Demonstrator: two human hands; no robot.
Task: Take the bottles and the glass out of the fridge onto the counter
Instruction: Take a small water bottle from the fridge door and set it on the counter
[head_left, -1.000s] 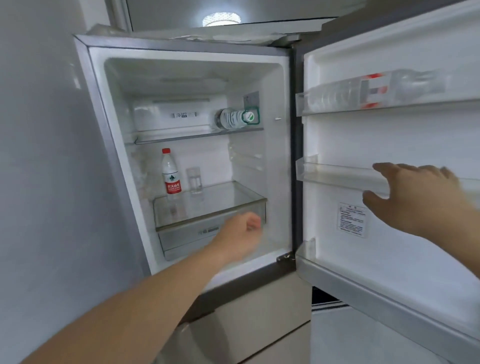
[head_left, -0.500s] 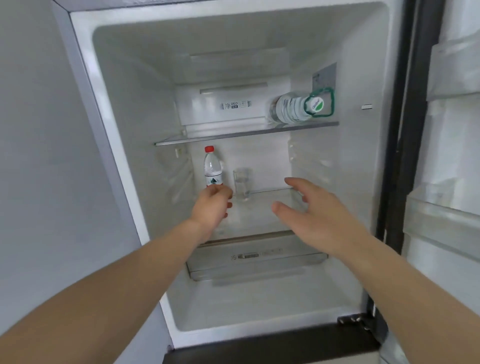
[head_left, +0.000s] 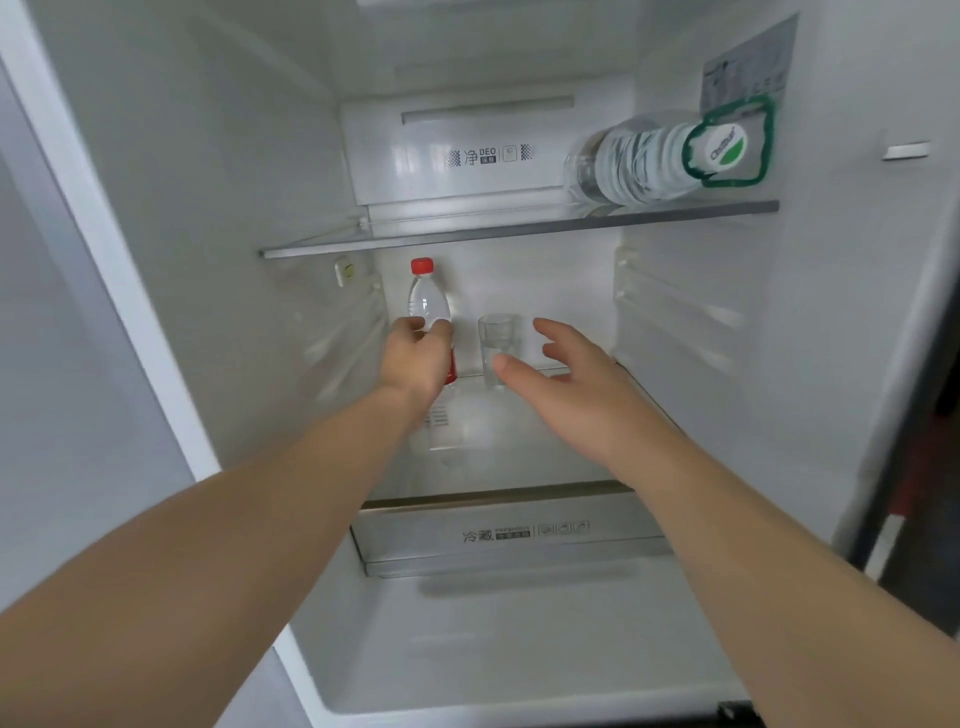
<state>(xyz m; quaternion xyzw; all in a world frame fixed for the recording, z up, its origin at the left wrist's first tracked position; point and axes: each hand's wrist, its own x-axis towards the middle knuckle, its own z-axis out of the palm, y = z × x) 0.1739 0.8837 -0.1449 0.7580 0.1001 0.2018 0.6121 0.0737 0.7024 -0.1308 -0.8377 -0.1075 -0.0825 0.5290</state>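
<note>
1. Nearest to us: two bare forearms run from the bottom corners into the open fridge (head_left: 156, 171), its white floor below them.
2. Under the forearms, a drawer (head_left: 509, 540) with a printed label strip on its front. It sits beneath the glass shelf (head_left: 519, 457) that carries the task's things.
3. Right hand (head_left: 558, 387): fingers straight and spread, thumb out toward the left, holding nothing. We place it just beside the glass (head_left: 497, 348), its thumb tip in front of the glass's lower part; we cannot tell whether it touches.
4. Glass: clear, upright, at the back of that shelf, just right of the small bottle.
5. Left hand (head_left: 420, 358): fingers curled round the middle of the small bottle (head_left: 428, 304), covering most of its red label. We see the thumb and fingertips wrapped on the clear body.
6. Small bottle: red cap, upright, base on the shelf as far as we can see, apart from the glass by a narrow gap.
7. Farther and higher: upper shelf (head_left: 467, 231) with a metal front edge.
8. On its right end lies the large bottle (head_left: 639, 161), on its side, white-and-green cap toward us, a green carry handle round the neck.
9. Behind it, the rear panel (head_left: 488, 156) with printed markings.
</note>
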